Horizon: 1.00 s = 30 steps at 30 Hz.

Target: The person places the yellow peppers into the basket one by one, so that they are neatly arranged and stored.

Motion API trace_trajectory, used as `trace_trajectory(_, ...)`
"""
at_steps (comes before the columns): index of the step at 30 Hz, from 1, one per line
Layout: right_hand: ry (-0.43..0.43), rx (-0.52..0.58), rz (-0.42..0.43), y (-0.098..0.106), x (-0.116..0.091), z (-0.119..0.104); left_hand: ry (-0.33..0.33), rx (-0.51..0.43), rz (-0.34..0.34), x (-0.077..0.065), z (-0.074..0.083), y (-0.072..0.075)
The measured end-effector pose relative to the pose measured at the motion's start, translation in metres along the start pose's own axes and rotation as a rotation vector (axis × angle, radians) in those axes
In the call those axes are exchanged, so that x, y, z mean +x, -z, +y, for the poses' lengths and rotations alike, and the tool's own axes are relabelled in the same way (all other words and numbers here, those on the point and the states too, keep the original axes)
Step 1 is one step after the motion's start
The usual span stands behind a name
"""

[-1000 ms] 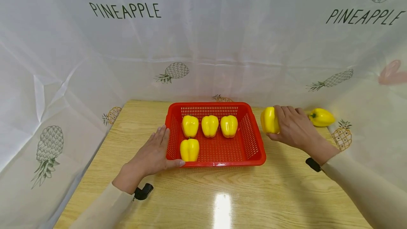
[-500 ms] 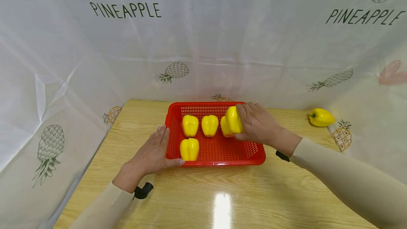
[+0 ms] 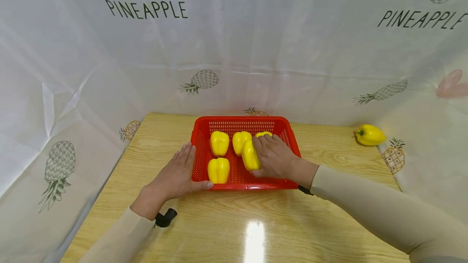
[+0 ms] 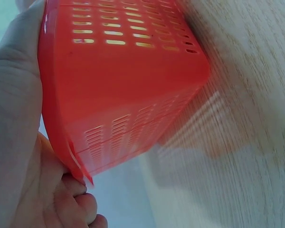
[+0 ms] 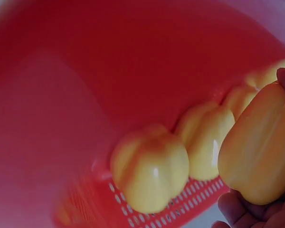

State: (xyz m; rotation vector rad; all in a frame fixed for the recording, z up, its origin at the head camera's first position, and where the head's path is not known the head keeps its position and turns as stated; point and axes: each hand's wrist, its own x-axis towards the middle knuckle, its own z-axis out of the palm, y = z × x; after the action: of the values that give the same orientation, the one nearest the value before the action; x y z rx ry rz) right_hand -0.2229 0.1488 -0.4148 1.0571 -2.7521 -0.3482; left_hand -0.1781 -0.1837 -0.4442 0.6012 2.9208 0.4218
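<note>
My right hand (image 3: 275, 158) grips a yellow bell pepper (image 3: 250, 156) inside the red plastic basket (image 3: 256, 187), over its middle. In the right wrist view, the held pepper (image 5: 259, 147) lies on its side between thumb and fingers. Behind it are the back-row peppers; the right one (image 3: 264, 134) is mostly hidden by my hand, and the middle one (image 3: 240, 141) is partly covered. Further left are a back pepper (image 3: 219, 143) and a front pepper (image 3: 218, 170). My left hand (image 3: 174, 175) rests on the basket's front left corner, fingers along the left rim and thumb on the front rim.
Another yellow bell pepper (image 3: 370, 134) lies on its side at the far right of the wooden table (image 3: 204, 222). A pale pineapple-print sheet (image 3: 285, 52) hangs behind the table and along both sides.
My right hand has carried the pepper leftward from beside the basket, across its right rim, and down into the middle. The left hand has stayed on the corner.
</note>
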Motion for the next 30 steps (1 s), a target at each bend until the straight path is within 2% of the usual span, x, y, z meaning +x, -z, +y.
trace_trajectory(4,-0.014,0.018,-0.038,-0.007,-0.002,-0.004,-0.003,0.005,0.005,0.001,-0.001,-0.001)
trace_trajectory(15,-0.043,0.094,-0.062,-0.022,-0.004,-0.013,0.015,-0.003,-0.016,0.004,-0.001,-0.004)
trace_trajectory(22,-0.044,0.18,-0.133,-0.031,0.0,-0.014,0.01,0.001,-0.009,0.003,-0.001,-0.004)
trace_trajectory(30,-0.023,0.138,-0.218,-0.04,0.005,-0.016,0.006,0.0,0.003,0.003,0.0,-0.003)
